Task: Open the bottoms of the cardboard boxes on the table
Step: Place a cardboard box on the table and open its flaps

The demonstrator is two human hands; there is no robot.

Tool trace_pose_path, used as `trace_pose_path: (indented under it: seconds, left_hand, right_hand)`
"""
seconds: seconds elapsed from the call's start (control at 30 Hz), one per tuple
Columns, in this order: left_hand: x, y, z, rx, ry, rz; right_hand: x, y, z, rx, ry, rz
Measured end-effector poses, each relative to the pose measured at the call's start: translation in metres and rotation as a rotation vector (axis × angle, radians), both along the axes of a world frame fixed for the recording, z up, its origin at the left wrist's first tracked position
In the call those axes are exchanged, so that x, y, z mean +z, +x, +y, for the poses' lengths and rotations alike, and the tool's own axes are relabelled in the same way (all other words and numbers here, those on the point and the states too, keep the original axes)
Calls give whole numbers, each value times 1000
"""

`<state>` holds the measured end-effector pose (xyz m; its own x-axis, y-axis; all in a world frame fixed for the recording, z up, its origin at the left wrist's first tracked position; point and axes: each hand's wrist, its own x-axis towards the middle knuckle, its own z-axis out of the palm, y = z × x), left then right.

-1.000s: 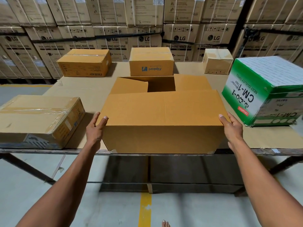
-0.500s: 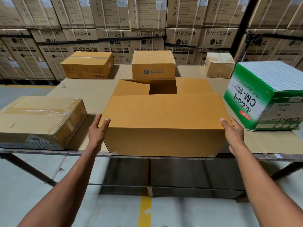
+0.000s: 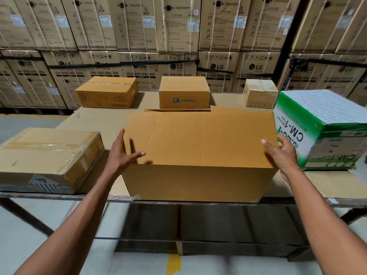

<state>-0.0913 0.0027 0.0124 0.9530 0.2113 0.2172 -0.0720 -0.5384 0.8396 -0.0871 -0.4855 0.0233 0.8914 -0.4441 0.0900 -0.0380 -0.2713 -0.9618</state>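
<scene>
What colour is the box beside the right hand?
Green and white box, seen in the head view.

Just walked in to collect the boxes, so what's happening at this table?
A person holds the big plain box at the near table edge, left hand at its left side, right hand at its right. Its far flaps look partly open. Around it sit five closed boxes, including a green one and a Flipkart one.
</scene>
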Motion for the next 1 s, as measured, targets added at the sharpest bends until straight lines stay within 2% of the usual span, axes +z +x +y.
trace_pose_path:
  seconds: [0.17, 0.27, 0.33, 0.4, 0.47, 0.57, 0.6, 0.67, 0.73, 0.83, 1.0]
  left_hand:
    - [8, -10, 27, 131, -199, -160]
    - [10, -22, 35, 103, -312, -277]
    - [1, -30, 43, 103, -424, -276]
    - [-9, -41, 52, 66, -516, -233]
    - [-18, -56, 60, 3, -522, -214]
    - [-30, -79, 79, -183, -498, -171]
    - [-35, -86, 87, -248, -457, -150]
    - [-42, -97, 98, -334, -343, -97]
    - [-46, -104, 99, -345, -368, -29]
    - [-43, -109, 93, -300, -447, 107]
    - [-44, -105, 76, -292, -344, 245]
  right_hand:
    - [7, -14, -16, 26, 290, -169]
    - [9, -31, -18, -16, 530, -320]
    - [7, -43, -21, 20, 636, -373]
    - [0, -56, -31, 139, 699, -377]
    - [-8, -69, -40, 296, 757, -340]
    - [-18, -91, -48, 514, 815, -178]
    - [-18, -99, -50, 571, 758, -78]
    - [-19, -109, -55, 588, 440, 55]
    - [-21, -112, -52, 596, 197, 128]
    - [-27, -114, -42, 556, 190, 233]
    - [-38, -118, -31, 462, 75, 152]
